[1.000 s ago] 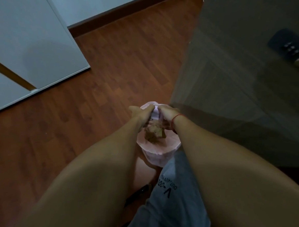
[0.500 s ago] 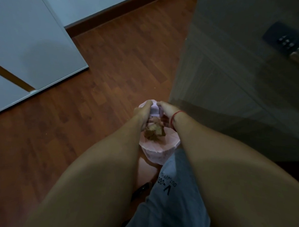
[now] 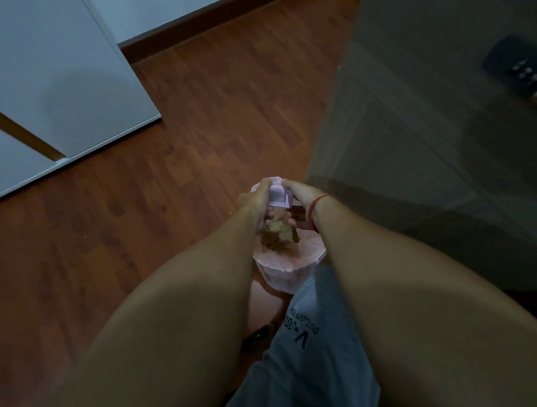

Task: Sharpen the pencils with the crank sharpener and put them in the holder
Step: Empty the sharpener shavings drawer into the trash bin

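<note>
Both arms reach down over a small bin with a pink liner (image 3: 289,262) on the floor. My left hand (image 3: 256,199) and my right hand (image 3: 301,194) hold a small lilac plastic piece (image 3: 278,194), likely the sharpener's shavings drawer, between them above the bin. Brown shavings and scraps (image 3: 279,236) lie in the bin under the hands. No pencils or holder are in view.
Reddish wooden floor (image 3: 187,138) spreads to the left. A white cabinet or door (image 3: 57,71) stands at the left, a grey door with a keypad lock (image 3: 519,71) at the right. My leg in grey shorts (image 3: 309,359) is right below the bin.
The hands and the lilac piece stay over the bin; the fingers have shifted slightly on it. The view has drifted a little.
</note>
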A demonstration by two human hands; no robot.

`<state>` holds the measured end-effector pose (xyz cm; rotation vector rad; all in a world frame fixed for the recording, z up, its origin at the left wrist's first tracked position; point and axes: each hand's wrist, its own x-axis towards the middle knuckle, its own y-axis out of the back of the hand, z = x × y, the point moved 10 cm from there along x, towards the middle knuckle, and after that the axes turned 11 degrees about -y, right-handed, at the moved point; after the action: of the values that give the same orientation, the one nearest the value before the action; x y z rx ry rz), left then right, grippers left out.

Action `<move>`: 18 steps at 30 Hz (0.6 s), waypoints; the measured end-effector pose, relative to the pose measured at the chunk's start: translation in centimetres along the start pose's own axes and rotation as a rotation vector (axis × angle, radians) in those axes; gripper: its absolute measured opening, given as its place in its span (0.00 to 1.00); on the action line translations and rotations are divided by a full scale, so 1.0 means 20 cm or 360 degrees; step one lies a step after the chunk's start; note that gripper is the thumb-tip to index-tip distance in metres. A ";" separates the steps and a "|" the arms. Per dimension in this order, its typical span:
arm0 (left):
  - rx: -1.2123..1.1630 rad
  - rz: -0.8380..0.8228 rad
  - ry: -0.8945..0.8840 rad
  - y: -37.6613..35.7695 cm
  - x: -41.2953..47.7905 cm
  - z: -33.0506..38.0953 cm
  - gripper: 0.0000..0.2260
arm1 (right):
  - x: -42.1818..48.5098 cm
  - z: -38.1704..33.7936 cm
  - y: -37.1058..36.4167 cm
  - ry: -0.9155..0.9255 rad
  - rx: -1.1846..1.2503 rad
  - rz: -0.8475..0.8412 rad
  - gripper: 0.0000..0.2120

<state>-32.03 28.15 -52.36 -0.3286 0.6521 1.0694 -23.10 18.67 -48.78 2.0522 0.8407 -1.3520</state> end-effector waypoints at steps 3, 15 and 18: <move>0.0006 0.0029 -0.0012 0.02 0.01 -0.01 0.25 | 0.02 0.01 0.00 -0.0021 -0.0048 -0.0026 0.12; 0.0075 0.0043 -0.0035 0.04 0.02 0.03 0.21 | -0.04 0.02 -0.02 -0.0044 0.0068 0.0016 0.15; 0.0101 0.0014 -0.0031 0.03 0.03 0.03 0.22 | -0.03 0.02 -0.01 -0.0049 0.0040 0.0063 0.15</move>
<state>-32.20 29.08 -52.21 -0.2600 0.6690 1.0569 -23.67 18.41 -48.29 2.0511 0.7697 -1.3761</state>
